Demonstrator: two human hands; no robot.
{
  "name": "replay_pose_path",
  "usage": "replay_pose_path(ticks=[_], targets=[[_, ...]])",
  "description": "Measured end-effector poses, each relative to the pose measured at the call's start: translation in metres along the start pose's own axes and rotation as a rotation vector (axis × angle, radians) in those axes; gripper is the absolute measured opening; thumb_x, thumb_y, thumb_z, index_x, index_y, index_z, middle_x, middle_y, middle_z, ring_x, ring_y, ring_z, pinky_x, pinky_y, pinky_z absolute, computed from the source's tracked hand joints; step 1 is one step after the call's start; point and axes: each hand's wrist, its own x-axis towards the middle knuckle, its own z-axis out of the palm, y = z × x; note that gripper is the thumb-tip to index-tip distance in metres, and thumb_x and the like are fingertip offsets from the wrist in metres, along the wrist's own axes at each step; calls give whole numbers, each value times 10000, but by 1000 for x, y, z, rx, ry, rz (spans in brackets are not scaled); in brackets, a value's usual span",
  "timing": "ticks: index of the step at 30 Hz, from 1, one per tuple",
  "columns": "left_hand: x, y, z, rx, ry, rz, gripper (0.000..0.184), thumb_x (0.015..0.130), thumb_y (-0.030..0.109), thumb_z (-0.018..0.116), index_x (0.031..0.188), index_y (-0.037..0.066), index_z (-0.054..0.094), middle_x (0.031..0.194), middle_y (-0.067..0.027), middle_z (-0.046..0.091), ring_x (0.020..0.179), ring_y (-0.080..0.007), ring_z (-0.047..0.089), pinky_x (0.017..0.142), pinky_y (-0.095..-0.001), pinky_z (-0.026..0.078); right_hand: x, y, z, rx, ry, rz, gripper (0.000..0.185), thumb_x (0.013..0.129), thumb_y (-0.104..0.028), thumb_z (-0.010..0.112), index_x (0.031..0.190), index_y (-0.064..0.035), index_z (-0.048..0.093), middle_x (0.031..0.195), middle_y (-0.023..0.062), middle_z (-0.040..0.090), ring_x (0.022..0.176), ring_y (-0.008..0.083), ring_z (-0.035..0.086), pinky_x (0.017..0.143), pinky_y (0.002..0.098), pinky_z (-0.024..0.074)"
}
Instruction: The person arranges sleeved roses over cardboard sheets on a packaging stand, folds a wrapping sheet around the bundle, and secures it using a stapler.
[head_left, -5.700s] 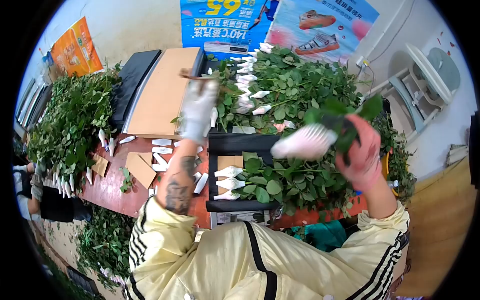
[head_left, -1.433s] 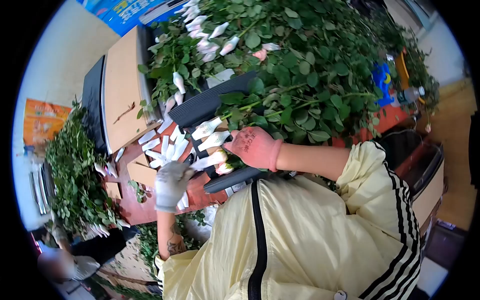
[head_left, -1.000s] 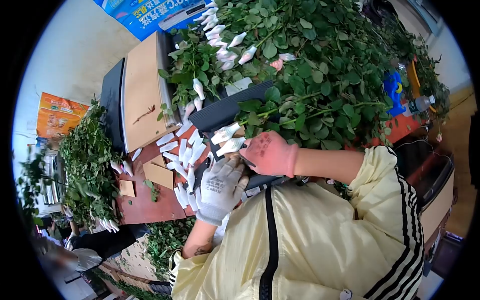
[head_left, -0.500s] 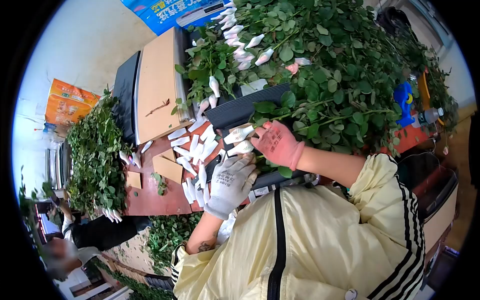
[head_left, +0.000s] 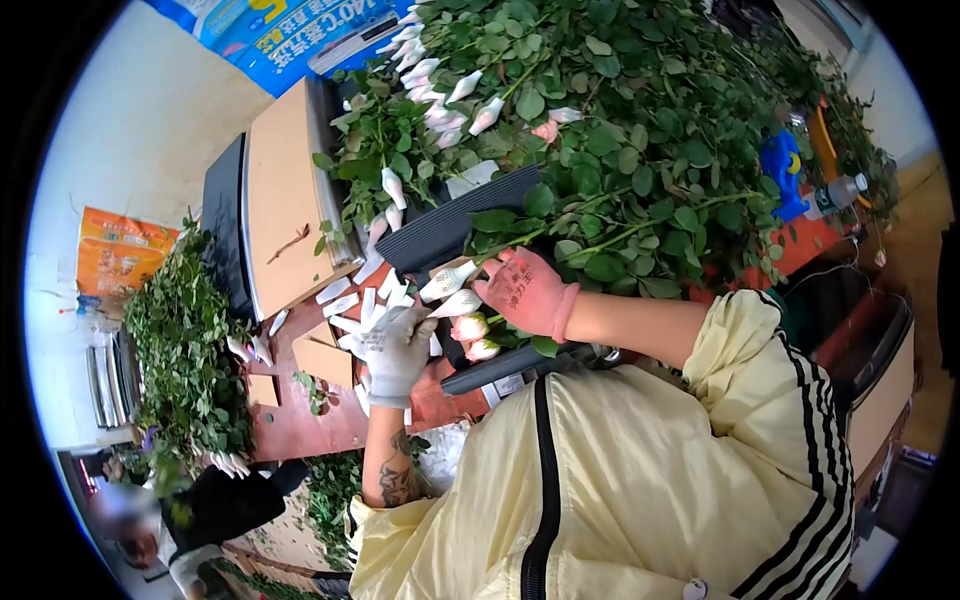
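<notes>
My right hand (head_left: 527, 292), in a red-pink glove, is closed around rose stems just behind the heads. Two of these heads wear white net sleeves (head_left: 447, 281), while two pink-cream rose heads (head_left: 468, 327) below them are bare. My left hand (head_left: 392, 352), in a white printed glove, lies over the loose white sleeves (head_left: 338, 305) on the red table. Its fingers are drawn together, and what is between them is hidden. A dark ridged board (head_left: 455, 222) stands beyond the roses; a dark lower board (head_left: 510, 367) lies nearer my body.
Leafy rose stems (head_left: 640, 130) are heaped at the back and right, with several sleeved heads (head_left: 485, 116). A blue tape dispenser (head_left: 782, 175) and plastic bottle (head_left: 838, 195) stand right. Cardboard (head_left: 290, 190) leans behind the sleeves. Another person (head_left: 215, 510) is at lower left.
My left hand has moved left and up, from beside the rose heads to the loose sleeves, uncovering two bare heads. My right hand keeps its hold. The whole view has shifted slightly.
</notes>
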Motion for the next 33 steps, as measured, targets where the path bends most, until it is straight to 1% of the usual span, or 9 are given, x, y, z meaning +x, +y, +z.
replay_pose_path(ticks=[5, 8, 12, 16, 17, 24, 26, 30, 33], targets=[[-14, -49, -31, 204, -23, -304, 209, 760, 84, 642, 959, 22, 644, 947, -152, 642, 886, -312, 620, 790, -375, 477, -1, 0, 7, -16, 26, -19, 168, 825, -189, 482, 942, -126, 585, 953, 75, 577, 898, 233, 565, 766, 350, 415], [-20, -35, -47, 255, 92, -95, 370, 731, 66, 653, 1094, 7, 615, 1186, -174, 578, 1129, -346, 526, 949, -394, 421, 0, 1, 2, -16, -33, -23, 171, 830, -193, 481, 949, -128, 585, 987, 82, 575, 925, 234, 559, 772, 345, 411], [6, 63, -32, 236, -208, 263, 409, 768, 240, 627, 1132, 54, 612, 1224, -154, 563, 1152, -309, 508, 952, -421, 404, 2, 0, -3, -32, -134, -65, 174, 815, -199, 489, 945, -129, 583, 964, 79, 569, 958, 237, 548, 775, 349, 406], [3, 50, -10, 244, -249, 286, 460, 774, 341, 643, 1128, 48, 622, 1234, -131, 568, 1169, -318, 499, 952, -408, 403, 11, -4, -55, -53, -72, -69, 189, 785, -237, 516, 920, -114, 565, 952, 87, 546, 916, 252, 533, 779, 357, 398], [2, 47, -8, 209, -237, 278, 450, 779, 335, 640, 1122, 43, 625, 1227, -133, 572, 1163, -319, 505, 951, -411, 404, 15, 2, -43, -48, 161, -63, 184, 786, -232, 521, 908, -101, 560, 945, 86, 545, 921, 259, 524, 772, 361, 395], [10, 8, -1, 36, 80, -34, 327, 755, 212, 678, 1050, 76, 644, 1072, -112, 618, 935, -284, 610, 779, -353, 494, 25, 12, -13, -73, -129, -11, 225, 812, -186, 495, 1000, -118, 598, 1080, 97, 577, 982, 276, 543, 796, 378, 397], [17, 4, 2, 261, 92, 116, 296, 759, 201, 671, 1036, 100, 650, 1016, -86, 631, 881, -267, 624, 730, -345, 505, 26, 7, -21, -100, -239, 30, 245, 830, -173, 469, 1031, -126, 601, 1135, 114, 580, 1002, 289, 555, 808, 374, 399], [22, -4, 7, 205, 63, 28, 164, 775, 153, 643, 935, 135, 673, 861, -71, 632, 747, -279, 617, 649, -367, 494, 17, 14, 13, -160, 124, -17, 208, 842, -164, 466, 975, -103, 614, 1012, 74, 605, 910, 260, 598, 746, 368, 420], [21, -8, 3, 108, 152, 54, 114, 764, 136, 652, 872, 120, 685, 782, -75, 623, 712, -273, 609, 655, -372, 478, 18, 15, 7, -28, 91, -12, 164, 818, -143, 493, 908, -104, 624, 975, 73, 612, 872, 240, 615, 724, 347, 454]])
